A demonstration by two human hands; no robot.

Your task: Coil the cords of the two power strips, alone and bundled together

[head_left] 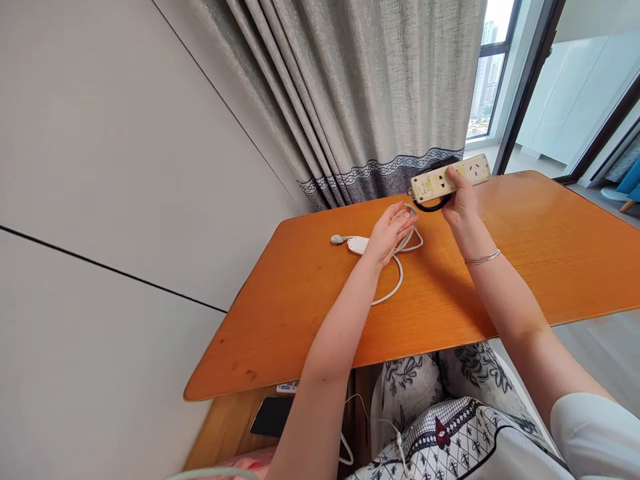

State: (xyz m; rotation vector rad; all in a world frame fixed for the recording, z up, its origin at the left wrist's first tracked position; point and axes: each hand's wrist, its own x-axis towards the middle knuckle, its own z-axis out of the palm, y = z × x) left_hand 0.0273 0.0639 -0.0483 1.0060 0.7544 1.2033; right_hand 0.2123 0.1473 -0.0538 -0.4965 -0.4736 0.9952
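Observation:
My right hand (461, 199) holds a worn cream power strip (473, 171) above the back of the table, thumb on its socket face. A black cable (431, 207) loops below the strip beside that hand. My left hand (390, 233) is over a loosely coiled white cable (400, 275), its fingers partly stretched out near the upper loops; whether it grips the cable is unclear. Just left of it, a white power strip (357, 245), partly hidden by my left hand, lies on the table with a grey plug (337, 239) at its far side.
The orange wooden table (295, 307) has a wall on its left and a grey curtain (380, 80) behind it. A dark phone-like object (271, 416) lies on a lower wooden surface. Thin white cables hang near my lap.

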